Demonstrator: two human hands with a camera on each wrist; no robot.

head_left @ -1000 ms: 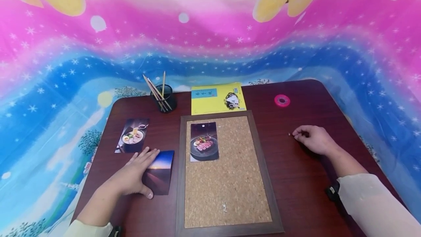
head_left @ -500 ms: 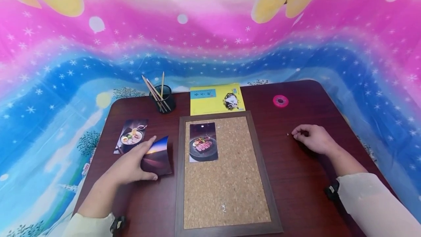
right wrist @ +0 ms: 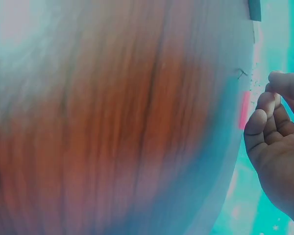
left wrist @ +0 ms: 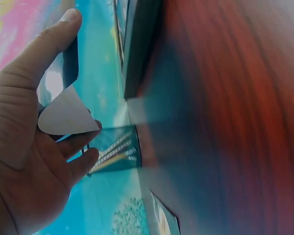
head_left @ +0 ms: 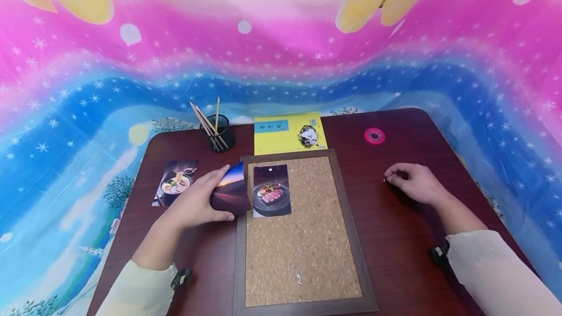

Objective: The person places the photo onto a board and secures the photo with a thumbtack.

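My left hand (head_left: 199, 199) grips a sunset photo card (head_left: 230, 189), which bends as it hovers by the left edge of the cork board (head_left: 307, 243). In the left wrist view the curled card's white back (left wrist: 68, 113) shows between thumb and fingers. On the board's upper left lies a photo of sliced meat (head_left: 272, 191) with a pale round pin head near its top. To the right of the board, the curled fingers of my right hand (head_left: 414, 182) are at a tiny object (head_left: 384, 179) on the table; whether they pinch it is not visible.
A ramen photo (head_left: 175, 182) lies on the table left of my left hand. Behind it stands a black mesh pencil cup (head_left: 226, 135). A yellow booklet (head_left: 281, 143) sits beyond the board. Farther right is a pink disc (head_left: 374, 135). Printed cloth surrounds the dark red table.
My left hand has lifted the sunset card off the table and carried it right and up to the board's edge. My right hand has shifted slightly left to the tiny object.
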